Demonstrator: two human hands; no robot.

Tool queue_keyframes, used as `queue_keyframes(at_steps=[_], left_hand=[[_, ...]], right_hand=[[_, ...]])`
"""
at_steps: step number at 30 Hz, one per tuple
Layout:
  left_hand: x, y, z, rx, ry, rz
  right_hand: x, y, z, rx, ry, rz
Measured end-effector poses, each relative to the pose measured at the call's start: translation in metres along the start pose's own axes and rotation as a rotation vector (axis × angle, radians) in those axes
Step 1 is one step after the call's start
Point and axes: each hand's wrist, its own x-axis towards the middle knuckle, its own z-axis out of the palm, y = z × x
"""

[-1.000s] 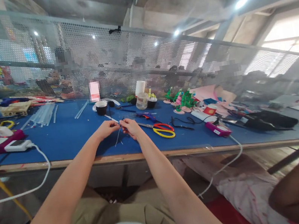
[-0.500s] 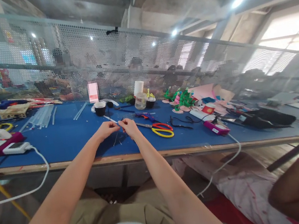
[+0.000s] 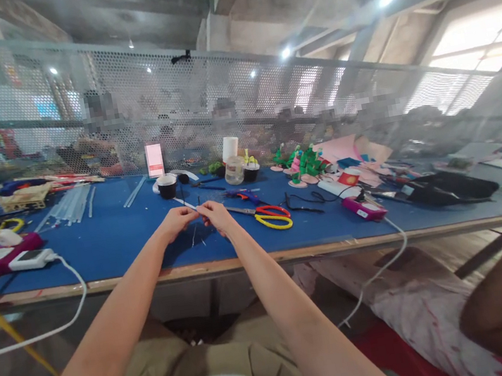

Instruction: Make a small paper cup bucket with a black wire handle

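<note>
My left hand [image 3: 178,221] and my right hand [image 3: 214,216] meet fingertip to fingertip just above the blue tabletop [image 3: 111,243]. Both are closed in a pinch on thin wires [image 3: 196,234], whose pale ends hang below the fingers. A short dark tip sticks up between the hands; the rest is hidden by my fingers. Scissors [image 3: 274,217] with one red and one yellow handle lie just right of my right hand, blades towards it. Behind them rests a blue-and-red tool [image 3: 246,196]. Beyond my left hand stands a black cup [image 3: 167,188] with a white rim.
A clear jar [image 3: 234,170] and green figures [image 3: 304,165] stand at the back. Translucent sticks [image 3: 71,205] lie left. Purple power strips [image 3: 364,208] with white cables sit on both sides. A perforated metal screen [image 3: 199,107] borders the table. Another person's arm [image 3: 495,295] is at right.
My hands stay together in nearly the same place, still pinching the wires. The view has shifted slightly; the dark tip between my fingers now shows more clearly.
</note>
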Motion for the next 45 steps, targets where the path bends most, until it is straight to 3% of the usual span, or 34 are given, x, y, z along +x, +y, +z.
queue_keyframes(at_steps=[16, 30, 39, 45], left_hand=[[-0.005, 0.01, 0.001, -0.051, -0.052, -0.034], [-0.002, 0.004, -0.003, -0.032, -0.053, -0.023], [-0.007, 0.009, -0.006, -0.029, -0.134, -0.016], [-0.005, 0.007, -0.006, 0.088, -0.081, 0.051]], right_hand=[[0.004, 0.002, -0.001, 0.035, 0.005, -0.006], [-0.002, -0.004, 0.003, 0.087, -0.052, 0.024], [0.001, -0.008, 0.002, 0.14, -0.077, 0.093], [-0.002, -0.008, 0.0, 0.151, -0.064, 0.124]])
